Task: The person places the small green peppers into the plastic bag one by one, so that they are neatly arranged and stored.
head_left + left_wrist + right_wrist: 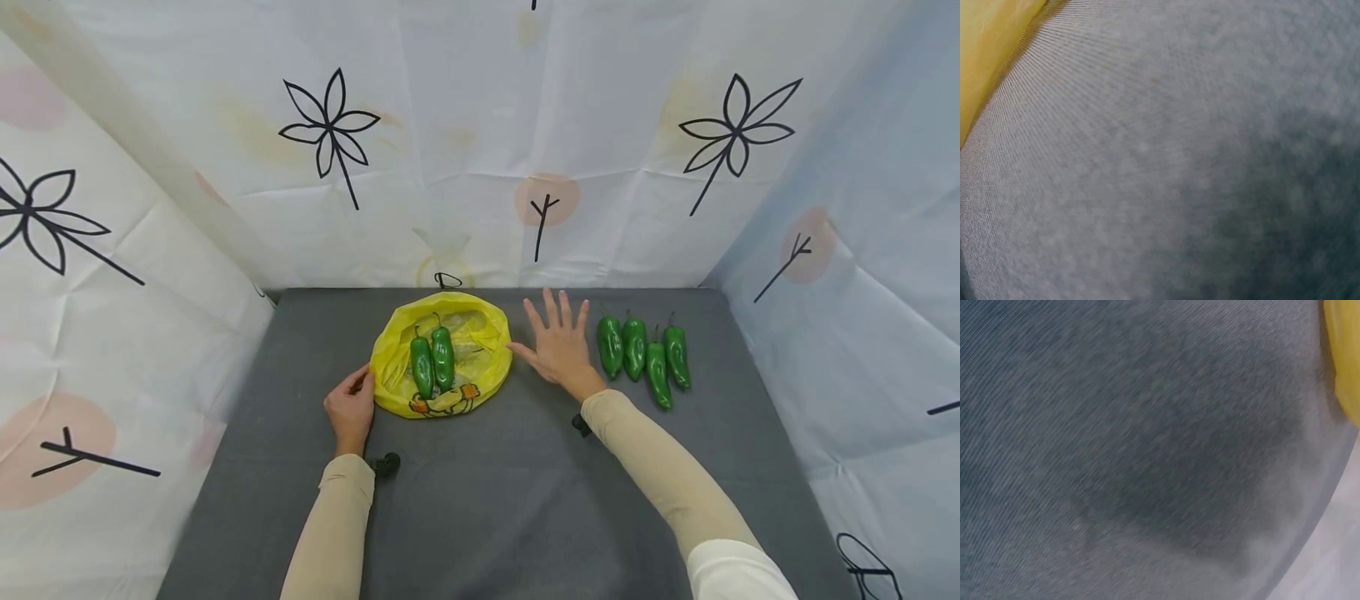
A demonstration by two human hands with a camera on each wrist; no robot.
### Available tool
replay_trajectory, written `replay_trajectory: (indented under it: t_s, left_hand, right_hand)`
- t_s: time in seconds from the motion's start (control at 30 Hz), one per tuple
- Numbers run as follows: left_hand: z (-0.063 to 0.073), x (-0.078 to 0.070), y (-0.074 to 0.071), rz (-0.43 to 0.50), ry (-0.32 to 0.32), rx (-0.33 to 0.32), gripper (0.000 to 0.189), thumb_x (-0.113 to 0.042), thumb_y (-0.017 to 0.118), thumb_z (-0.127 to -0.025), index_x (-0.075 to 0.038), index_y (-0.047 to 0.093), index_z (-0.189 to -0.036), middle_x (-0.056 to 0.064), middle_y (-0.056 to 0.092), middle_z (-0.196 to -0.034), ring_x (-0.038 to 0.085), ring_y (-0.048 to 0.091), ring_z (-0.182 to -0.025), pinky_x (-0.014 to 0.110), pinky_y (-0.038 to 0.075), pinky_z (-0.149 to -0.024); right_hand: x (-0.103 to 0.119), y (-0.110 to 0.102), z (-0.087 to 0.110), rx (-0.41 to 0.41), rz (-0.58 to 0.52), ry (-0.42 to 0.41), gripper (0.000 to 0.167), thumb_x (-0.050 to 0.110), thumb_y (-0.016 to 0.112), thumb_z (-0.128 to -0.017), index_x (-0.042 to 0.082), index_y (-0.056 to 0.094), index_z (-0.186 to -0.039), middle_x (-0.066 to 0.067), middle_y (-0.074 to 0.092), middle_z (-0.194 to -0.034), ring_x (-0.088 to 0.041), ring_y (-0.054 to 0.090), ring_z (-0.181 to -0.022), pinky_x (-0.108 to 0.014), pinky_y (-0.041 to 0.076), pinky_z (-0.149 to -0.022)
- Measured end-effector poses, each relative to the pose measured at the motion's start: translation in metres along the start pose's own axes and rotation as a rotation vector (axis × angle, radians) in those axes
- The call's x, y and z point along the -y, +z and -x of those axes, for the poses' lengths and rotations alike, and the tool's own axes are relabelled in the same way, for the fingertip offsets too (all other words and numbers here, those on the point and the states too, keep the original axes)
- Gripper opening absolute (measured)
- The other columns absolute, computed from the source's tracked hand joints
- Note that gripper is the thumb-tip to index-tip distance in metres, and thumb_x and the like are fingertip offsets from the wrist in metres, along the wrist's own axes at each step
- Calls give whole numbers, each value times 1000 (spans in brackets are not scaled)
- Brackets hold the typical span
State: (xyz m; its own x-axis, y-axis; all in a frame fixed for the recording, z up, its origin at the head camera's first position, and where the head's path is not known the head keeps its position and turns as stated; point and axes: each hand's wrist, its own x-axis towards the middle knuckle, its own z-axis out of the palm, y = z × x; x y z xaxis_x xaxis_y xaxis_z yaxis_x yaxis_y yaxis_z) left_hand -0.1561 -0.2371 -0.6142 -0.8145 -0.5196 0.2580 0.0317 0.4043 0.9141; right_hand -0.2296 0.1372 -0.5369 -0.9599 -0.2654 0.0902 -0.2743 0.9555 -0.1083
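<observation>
A yellow plastic bag (pixel 390 367) lies with its mouth spread wide on the dark grey table, and two green jalapeño peppers (pixel 442 358) rest side by side inside it. At the bag's left edge, my left hand (pixel 351 410) pinches the rim between thumb and curled fingers. My right hand (pixel 561 350) is held with fingers spread wide, its thumb tip right by the bag's right rim, and nothing is in it. Only a yellow corner of the bag shows in the left wrist view (pixel 991 50) and at the upper right of the right wrist view (pixel 1344 350).
Several more green peppers (pixel 634 346) lie in a row on the table to the right of my right hand. White cloth walls (pixel 480 125) with plant drawings stand behind and on both sides of the grey table (pixel 480 517).
</observation>
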Motion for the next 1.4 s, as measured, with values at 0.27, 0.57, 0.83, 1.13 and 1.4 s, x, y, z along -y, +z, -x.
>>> replay_trajectory:
  t_s: [0.27,0.57,0.83,1.13,1.4]
  left_hand:
    - [0,0,0,-2,-18,1,19,-17,75,-93,-11,81,-110,16,80,-99,-11,60,-72,2,45,-67]
    - [-1,0,0,-8,-20,-5,19,-17,74,-94,-11,82,-110,17,79,-100,-13,59,-71,2,44,-66]
    - [-1,0,0,8,-24,3,20,-17,74,-94,-11,81,-112,18,79,-101,-11,60,-71,3,45,-66]
    - [-3,3,1,-4,-31,-4,21,-20,74,-94,-12,81,-112,16,79,-102,-11,59,-72,3,46,-67]
    - [-1,1,1,1,-26,-1,20,-18,74,-94,-11,81,-111,17,79,-100,-10,60,-71,3,45,-66]
  right_hand:
    - [-15,1,7,41,1,38,90,74,46,-95,25,17,-166,-17,3,-173,-43,-1,-159,-73,-6,-120]
    - [-31,4,13,29,25,65,94,74,50,-93,23,18,-165,-19,7,-172,-45,4,-158,-73,-6,-121]
    - [-48,-1,23,41,26,105,98,71,55,-93,18,17,-166,-22,8,-171,-46,2,-158,-73,-2,-121]
    - [-66,2,33,49,-31,136,98,65,62,-92,15,18,-165,-24,6,-170,-48,0,-157,-72,-6,-121]
    - [-81,5,43,25,-65,127,99,58,69,-91,10,22,-163,-26,11,-168,-50,5,-155,-70,5,-123]
